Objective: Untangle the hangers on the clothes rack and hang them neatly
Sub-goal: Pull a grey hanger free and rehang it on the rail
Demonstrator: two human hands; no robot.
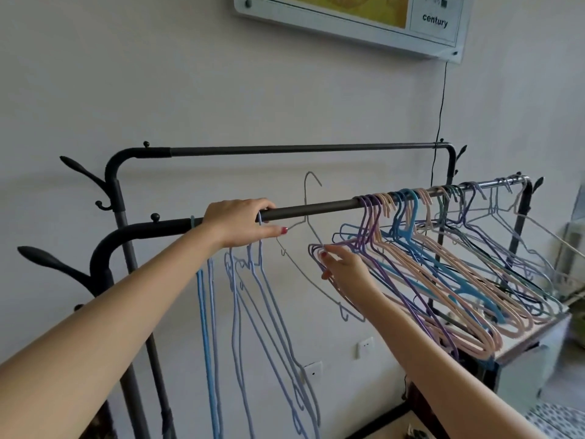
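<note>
Wire-thin, plastic-coated hangers (421, 264) crowd the right of the front rail (316, 208): light, springy, quick to snag. Left hand (240, 224) is clenched on the rail over a pale blue hook. Right hand (345, 267) seems to pinch a purple hanger (316, 253) by its shoulder; hooks offer better hold.

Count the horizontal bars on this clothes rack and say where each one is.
2. The rear bar is higher, near the wall, bare. The front bar is lower, carries the hangers, and the left hand grips it.
</note>
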